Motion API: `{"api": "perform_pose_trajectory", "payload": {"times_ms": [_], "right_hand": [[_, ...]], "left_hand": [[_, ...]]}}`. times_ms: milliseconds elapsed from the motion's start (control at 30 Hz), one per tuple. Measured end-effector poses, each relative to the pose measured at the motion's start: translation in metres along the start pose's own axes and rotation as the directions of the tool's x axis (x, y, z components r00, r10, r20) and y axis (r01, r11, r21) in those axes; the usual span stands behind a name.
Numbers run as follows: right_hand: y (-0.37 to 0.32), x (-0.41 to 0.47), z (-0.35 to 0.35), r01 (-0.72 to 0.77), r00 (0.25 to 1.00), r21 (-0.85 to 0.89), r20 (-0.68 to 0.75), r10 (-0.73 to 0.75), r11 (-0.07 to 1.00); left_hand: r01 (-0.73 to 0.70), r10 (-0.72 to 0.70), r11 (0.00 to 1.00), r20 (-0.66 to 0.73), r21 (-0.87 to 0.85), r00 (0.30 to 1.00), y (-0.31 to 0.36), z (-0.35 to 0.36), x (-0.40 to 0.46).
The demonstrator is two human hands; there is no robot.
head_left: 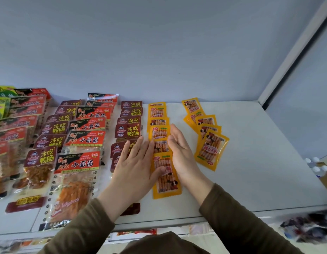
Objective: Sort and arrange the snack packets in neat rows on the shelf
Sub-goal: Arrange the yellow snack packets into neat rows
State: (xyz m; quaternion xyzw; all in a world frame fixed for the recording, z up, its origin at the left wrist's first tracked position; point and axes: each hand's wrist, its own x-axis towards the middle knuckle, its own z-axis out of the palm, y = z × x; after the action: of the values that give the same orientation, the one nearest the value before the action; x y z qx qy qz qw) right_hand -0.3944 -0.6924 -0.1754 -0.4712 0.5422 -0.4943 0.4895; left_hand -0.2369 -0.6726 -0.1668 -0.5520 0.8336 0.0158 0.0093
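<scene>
Looking down on a white shelf (250, 162), rows of snack packets run front to back. At 9 o'clock lie red noodle packets (80, 162) and dark red packets (128, 131). At centre, the left hand (135, 162) lies flat, fingers straight, its thumb on a row of yellow packets (165, 173). The right hand (181, 151) stands on edge, fingers straight, against that row's right side. At 2 o'clock, a second, looser yellow row (211, 151) fans out.

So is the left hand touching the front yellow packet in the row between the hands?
Touching. The head view shows the left hand lying flat with its thumb resting on the front yellow packet.
</scene>
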Motion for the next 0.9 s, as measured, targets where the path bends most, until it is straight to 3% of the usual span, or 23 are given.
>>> {"api": "perform_pose_trajectory", "payload": {"times_ms": [200, 300, 567, 767, 900], "right_hand": [[-0.011, 0.030, 0.003, -0.012, 0.997, -0.045, -0.080, 0.008, 0.999], [-0.014, 0.041, 0.012, -0.030, 0.998, -0.054, -0.056, 0.027, 0.998], [-0.020, 0.036, 0.016, -0.004, 0.999, -0.103, -0.039, 0.000, 0.995], [-0.043, 0.026, -0.052, 0.260, 0.930, -0.153, -0.226, -0.290, 0.953], [-0.046, 0.050, -0.128, 0.128, 0.904, -0.166, -0.387, -0.184, 0.978]], "left_hand": [[-0.041, 0.039, 0.998, -0.042, -0.043, 0.998, -0.006, -0.002, 0.008], [-0.111, 0.112, 0.993, 0.029, -0.028, 0.993, -0.005, -0.002, 0.012], [-0.121, 0.124, 0.992, 0.126, -0.032, 0.984, -0.011, -0.013, 0.011], [-0.197, 0.204, 0.972, 0.042, -0.131, 0.978, 0.019, -0.029, 0.031], [-0.322, 0.330, 0.931, 0.022, -0.173, 0.944, 0.057, -0.029, 0.069]]}}
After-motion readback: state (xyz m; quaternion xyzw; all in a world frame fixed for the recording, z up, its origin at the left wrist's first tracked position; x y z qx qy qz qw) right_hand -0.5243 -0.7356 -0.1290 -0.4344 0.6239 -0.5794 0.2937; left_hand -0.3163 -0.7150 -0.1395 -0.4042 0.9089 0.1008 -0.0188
